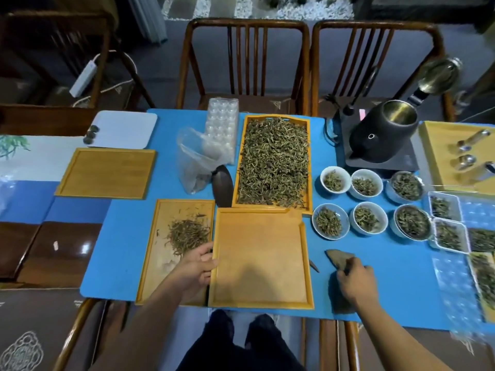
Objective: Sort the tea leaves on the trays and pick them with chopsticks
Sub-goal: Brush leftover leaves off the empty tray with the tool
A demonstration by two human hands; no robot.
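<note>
While the left hand (199, 266) grips the empty near tray's (261, 263) left edge to steady it, the right hand (353, 279) pinches a brown scoop (338, 259) on the counter (375, 303); tea leaves (273, 162) fill the far tray, and no chopsticks are visible.

Black kettle (380, 137) open at far right, clear plastic bag (192, 159) left of centre, white board (123, 128) far left, two wooden chairs (246, 62) beyond blue counter (120, 236).

No readable text, labels, brands or numbers on anything in view.
</note>
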